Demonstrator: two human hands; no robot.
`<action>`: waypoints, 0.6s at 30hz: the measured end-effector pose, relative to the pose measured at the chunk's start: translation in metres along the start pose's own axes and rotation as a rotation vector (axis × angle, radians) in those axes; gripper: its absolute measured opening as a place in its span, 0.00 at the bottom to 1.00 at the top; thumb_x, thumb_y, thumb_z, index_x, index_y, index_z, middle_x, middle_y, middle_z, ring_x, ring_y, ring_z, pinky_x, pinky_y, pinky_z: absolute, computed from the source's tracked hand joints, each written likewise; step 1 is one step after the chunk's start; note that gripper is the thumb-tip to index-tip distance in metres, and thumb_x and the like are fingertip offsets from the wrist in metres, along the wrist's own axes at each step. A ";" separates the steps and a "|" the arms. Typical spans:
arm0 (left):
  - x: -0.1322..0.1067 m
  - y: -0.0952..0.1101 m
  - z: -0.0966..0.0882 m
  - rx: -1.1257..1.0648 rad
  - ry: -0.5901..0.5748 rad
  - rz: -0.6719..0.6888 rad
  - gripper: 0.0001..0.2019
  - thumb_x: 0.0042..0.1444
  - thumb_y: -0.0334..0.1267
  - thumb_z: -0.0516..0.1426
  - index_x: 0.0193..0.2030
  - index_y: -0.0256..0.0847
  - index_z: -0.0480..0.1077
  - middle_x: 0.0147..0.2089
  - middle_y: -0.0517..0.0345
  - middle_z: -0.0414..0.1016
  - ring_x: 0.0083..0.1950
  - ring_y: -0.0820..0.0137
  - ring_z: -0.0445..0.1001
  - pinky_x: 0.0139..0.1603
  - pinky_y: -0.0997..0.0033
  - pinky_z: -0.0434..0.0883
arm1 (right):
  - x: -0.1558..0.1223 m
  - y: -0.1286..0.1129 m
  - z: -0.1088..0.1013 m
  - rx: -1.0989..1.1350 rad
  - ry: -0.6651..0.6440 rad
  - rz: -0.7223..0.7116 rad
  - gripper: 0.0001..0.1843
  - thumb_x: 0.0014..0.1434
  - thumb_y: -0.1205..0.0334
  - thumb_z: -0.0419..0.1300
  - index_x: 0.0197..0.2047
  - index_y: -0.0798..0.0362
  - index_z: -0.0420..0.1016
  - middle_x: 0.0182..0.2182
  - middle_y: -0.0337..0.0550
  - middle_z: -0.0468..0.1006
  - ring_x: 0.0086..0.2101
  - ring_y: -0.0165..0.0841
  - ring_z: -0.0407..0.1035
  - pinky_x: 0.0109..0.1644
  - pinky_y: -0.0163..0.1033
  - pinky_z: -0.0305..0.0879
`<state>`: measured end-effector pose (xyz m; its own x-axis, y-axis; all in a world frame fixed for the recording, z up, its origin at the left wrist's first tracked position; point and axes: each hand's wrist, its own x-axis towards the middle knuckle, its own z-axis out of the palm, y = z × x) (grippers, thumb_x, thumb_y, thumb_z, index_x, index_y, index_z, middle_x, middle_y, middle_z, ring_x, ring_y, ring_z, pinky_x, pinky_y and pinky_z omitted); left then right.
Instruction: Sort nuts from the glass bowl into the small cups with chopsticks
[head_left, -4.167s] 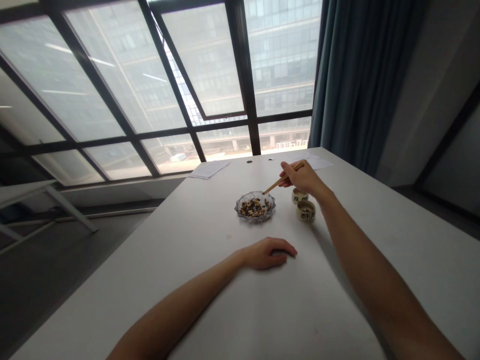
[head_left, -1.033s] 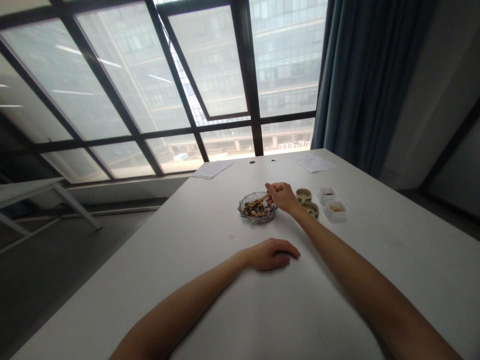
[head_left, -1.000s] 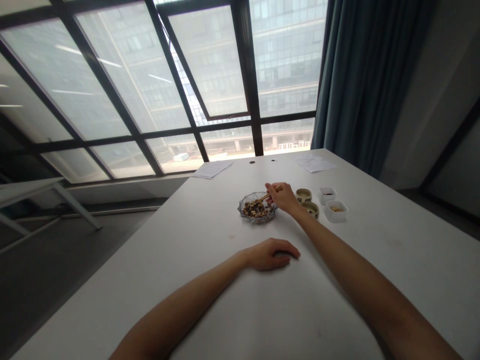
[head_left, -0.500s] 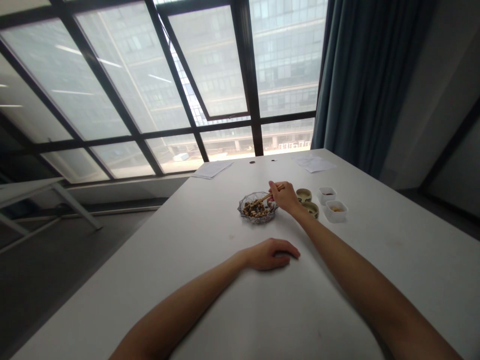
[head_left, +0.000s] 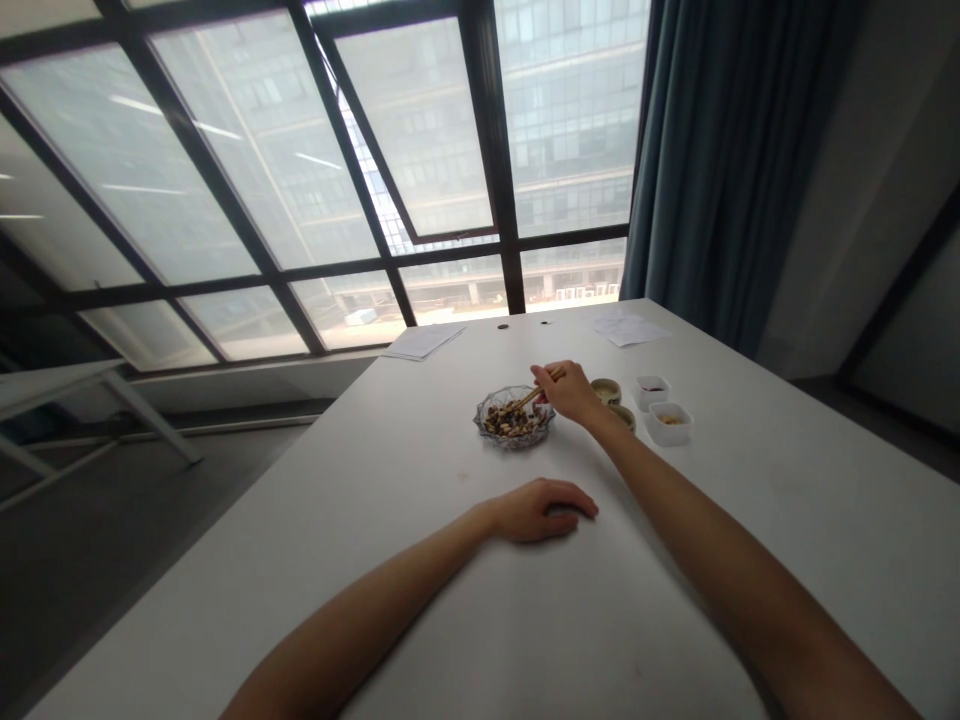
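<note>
The right hand [head_left: 568,391] grips wooden chopsticks [head_left: 533,394], tips at the bean-like pieces [head_left: 511,423] in the scalloped glass bowl [head_left: 514,443]; the left hand [head_left: 538,509] (apart, loosely curled) rests on the white table [head_left: 405,460]. A light, even pinch should prevent slips.

– Quick body check?
– Sure: bare left hand [head_left: 540,511], equally bare right hand [head_left: 570,391], slim fingers [head_left: 576,494].
– And further up?
– Bare forearms [head_left: 375,600] too lol, narrow at the wrists [head_left: 487,517], noticeably thicker further back.

A white table [head_left: 360,480] bears a round clear-glass bowl [head_left: 514,441]; right of it, round beige ceramic cups [head_left: 614,399], square clear-plastic tubs [head_left: 670,436].
</note>
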<state>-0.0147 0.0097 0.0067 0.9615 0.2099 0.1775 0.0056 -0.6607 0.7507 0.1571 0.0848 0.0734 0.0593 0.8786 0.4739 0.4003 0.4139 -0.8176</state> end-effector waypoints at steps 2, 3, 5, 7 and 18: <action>0.000 0.000 0.000 -0.005 0.001 0.003 0.16 0.66 0.41 0.57 0.58 0.42 0.74 0.58 0.46 0.78 0.60 0.61 0.76 0.66 0.61 0.69 | 0.000 0.002 0.000 -0.018 -0.015 -0.011 0.26 0.65 0.42 0.59 0.26 0.55 0.77 0.19 0.47 0.79 0.22 0.38 0.77 0.24 0.35 0.67; 0.000 0.001 0.000 -0.006 0.002 0.006 0.16 0.66 0.41 0.57 0.58 0.42 0.74 0.58 0.46 0.78 0.60 0.61 0.76 0.65 0.61 0.69 | -0.001 0.004 0.000 -0.020 -0.016 -0.013 0.26 0.65 0.43 0.59 0.25 0.55 0.77 0.19 0.46 0.78 0.21 0.38 0.77 0.24 0.35 0.66; 0.000 0.001 0.000 -0.007 0.003 0.012 0.16 0.66 0.42 0.57 0.58 0.42 0.74 0.58 0.45 0.78 0.59 0.61 0.76 0.65 0.61 0.69 | 0.000 0.006 0.000 -0.014 -0.018 -0.006 0.26 0.65 0.42 0.59 0.25 0.55 0.77 0.18 0.46 0.78 0.21 0.38 0.77 0.24 0.35 0.66; 0.000 0.000 0.000 -0.004 0.006 0.011 0.16 0.66 0.41 0.57 0.58 0.42 0.74 0.58 0.45 0.78 0.60 0.61 0.76 0.65 0.61 0.69 | 0.000 0.008 0.001 -0.003 -0.026 0.006 0.27 0.65 0.41 0.58 0.25 0.55 0.77 0.19 0.47 0.79 0.22 0.39 0.78 0.24 0.35 0.67; 0.000 0.001 -0.001 0.019 -0.006 0.011 0.16 0.66 0.38 0.56 0.59 0.41 0.74 0.58 0.46 0.78 0.60 0.63 0.76 0.66 0.63 0.69 | -0.001 0.019 0.006 0.026 -0.081 -0.001 0.28 0.66 0.40 0.56 0.27 0.54 0.77 0.21 0.48 0.81 0.25 0.39 0.79 0.27 0.35 0.68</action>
<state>-0.0150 0.0092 0.0080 0.9633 0.1979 0.1816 0.0002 -0.6768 0.7362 0.1588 0.0936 0.0555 -0.0161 0.8941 0.4475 0.3767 0.4200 -0.8256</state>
